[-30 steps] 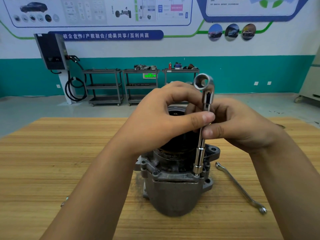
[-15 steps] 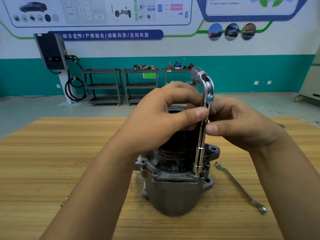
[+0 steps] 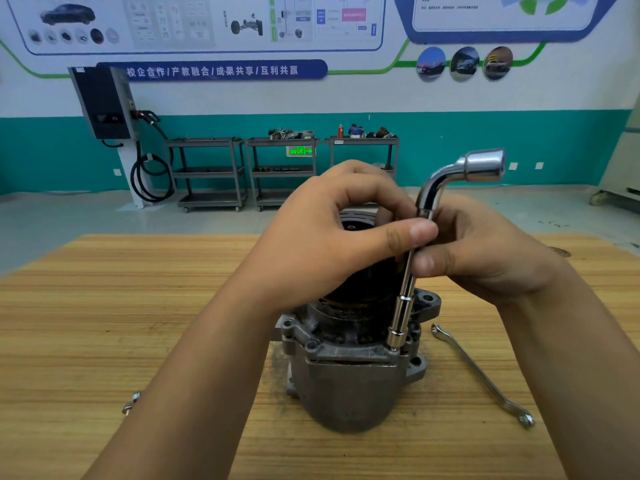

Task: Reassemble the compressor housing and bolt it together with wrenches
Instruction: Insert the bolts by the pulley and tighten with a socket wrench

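A grey metal compressor housing (image 3: 349, 386) stands upright on the wooden table (image 3: 104, 323), its dark upper part mostly hidden behind my hands. A chrome L-shaped socket wrench (image 3: 403, 306) stands nearly upright with its lower socket on a bolt at the housing's front right flange. Its bent top end points right. My left hand (image 3: 329, 244) pinches the wrench shaft between thumb and fingers. My right hand (image 3: 485, 251) pinches the same shaft just below, thumb in front.
A flat double-ended wrench (image 3: 481, 374) lies on the table right of the housing. A small metal piece (image 3: 131, 403) shows left of my left forearm. Shelving carts (image 3: 284, 171) and a wall charger (image 3: 104, 102) stand far behind.
The wrench has turned on the bolt: its bent top end swung from facing me round to pointing right. Both hands stay on the shaft.
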Demonstrator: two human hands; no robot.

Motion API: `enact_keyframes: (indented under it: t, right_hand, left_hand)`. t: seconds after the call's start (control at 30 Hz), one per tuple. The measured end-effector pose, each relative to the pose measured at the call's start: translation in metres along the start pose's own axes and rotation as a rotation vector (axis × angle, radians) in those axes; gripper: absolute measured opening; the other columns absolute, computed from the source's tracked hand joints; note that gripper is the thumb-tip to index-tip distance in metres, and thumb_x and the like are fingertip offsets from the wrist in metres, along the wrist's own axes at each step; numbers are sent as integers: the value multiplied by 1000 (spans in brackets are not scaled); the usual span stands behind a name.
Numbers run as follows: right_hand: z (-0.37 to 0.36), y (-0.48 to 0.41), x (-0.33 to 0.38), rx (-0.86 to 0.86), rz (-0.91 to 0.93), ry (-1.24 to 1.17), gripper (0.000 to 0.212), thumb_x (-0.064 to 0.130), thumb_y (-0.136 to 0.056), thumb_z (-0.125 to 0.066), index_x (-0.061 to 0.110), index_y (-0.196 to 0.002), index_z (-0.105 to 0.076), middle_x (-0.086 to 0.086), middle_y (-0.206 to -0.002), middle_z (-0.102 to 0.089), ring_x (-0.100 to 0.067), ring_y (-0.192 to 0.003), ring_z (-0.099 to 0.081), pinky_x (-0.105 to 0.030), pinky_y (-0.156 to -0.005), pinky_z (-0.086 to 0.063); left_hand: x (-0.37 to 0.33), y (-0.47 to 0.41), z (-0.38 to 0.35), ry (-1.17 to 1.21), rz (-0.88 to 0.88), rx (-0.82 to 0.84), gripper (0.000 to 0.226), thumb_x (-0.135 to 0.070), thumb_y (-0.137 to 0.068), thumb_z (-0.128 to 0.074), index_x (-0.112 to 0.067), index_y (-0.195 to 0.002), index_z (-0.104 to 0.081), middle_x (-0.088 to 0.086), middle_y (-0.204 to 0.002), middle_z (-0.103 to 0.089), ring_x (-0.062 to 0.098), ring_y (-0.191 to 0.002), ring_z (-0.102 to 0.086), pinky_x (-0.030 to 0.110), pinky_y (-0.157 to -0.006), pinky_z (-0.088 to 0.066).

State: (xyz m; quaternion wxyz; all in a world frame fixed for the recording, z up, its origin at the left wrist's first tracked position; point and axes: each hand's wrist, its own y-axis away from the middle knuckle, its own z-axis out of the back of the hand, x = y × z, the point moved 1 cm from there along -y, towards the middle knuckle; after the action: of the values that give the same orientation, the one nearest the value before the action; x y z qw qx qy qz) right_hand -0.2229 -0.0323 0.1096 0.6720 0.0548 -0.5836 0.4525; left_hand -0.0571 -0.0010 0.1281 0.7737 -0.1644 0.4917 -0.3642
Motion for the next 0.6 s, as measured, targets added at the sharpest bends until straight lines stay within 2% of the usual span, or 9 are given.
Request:
enact_keyframes:
  t: [0.2,0.3,0.37,0.47,0.53,0.6]
  right_hand:
    - [-2,-1,1,-15,-25,48,57,52,-54,-82,6,-77,-56,7,-70,-54,-8,-69,-53,-18,-61,-42]
    - [-1,-1,0,-2,-4,21,44,52,-54,-82,18,-76,-63,9,-72,-57,-7,-71,-56,-17,-63,-44]
    - [0,0,-1,15,10,-9,40,50,-57,-82,19,-78,-66,8,-74,-59,-7,-73,-57,-17,-64,-44]
    - [2,2,-1,33,24,-33,33,49,-62,-79,22,-80,-72,9,-77,-65,-5,-76,-61,-16,-67,-47]
    - [3,2,0,43,19,-39,29,47,-67,-76,23,-83,-75,10,-81,-69,-4,-81,-64,-17,-71,-49]
    - [4,3,0,61,25,-37,28,43,-72,-72,21,-89,-76,11,-87,-70,-5,-88,-64,-18,-75,-50]
  left_hand:
    - [0,0,0,-9,16,-15,13,-36,-66,-73,-26,-73,-69,-12,-94,-58,3,-97,-59,22,-91,-43]
    - [1,0,1,-1,16,3,15,-35,-68,-71,-23,-77,-71,-13,-94,-56,2,-97,-57,21,-91,-42]
    - [1,-1,1,8,14,26,15,-34,-70,-70,-22,-79,-72,-14,-92,-56,0,-96,-57,20,-92,-42]
    - [1,-1,1,10,11,45,15,-33,-72,-69,-21,-80,-73,-15,-91,-58,2,-95,-59,26,-93,-44]
    - [1,-1,1,24,23,54,12,-32,-73,-68,-23,-79,-74,-19,-87,-58,3,-93,-59,30,-90,-47]
    - [1,-1,2,24,30,69,12,-31,-74,-67,-23,-80,-74,-23,-82,-59,0,-90,-58,28,-86,-46]
